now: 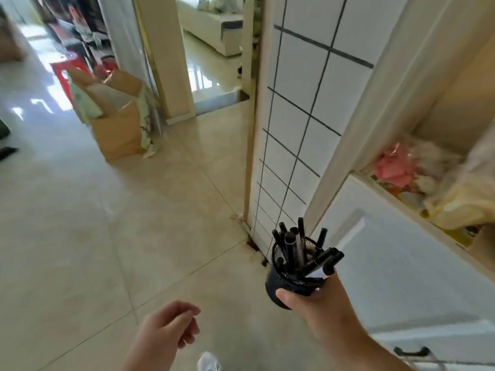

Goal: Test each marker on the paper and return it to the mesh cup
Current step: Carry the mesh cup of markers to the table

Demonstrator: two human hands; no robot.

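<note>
Left grip [171, 326] hangs loosely curled and empty, low and to the left of the right grip [308, 299], which wraps the base of the mesh cup [288, 282]. Carrying it level to the paper, not in view, seems wise: the markers [302, 250] stand near upright, caps up, several leaning right over the rim.

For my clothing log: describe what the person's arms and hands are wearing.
Both forearms are bare as far as the frame shows, with no sleeve in view. The left hand and the right hand wear no gloves. No rings, watch or bracelet can be seen on either hand or wrist.
</note>
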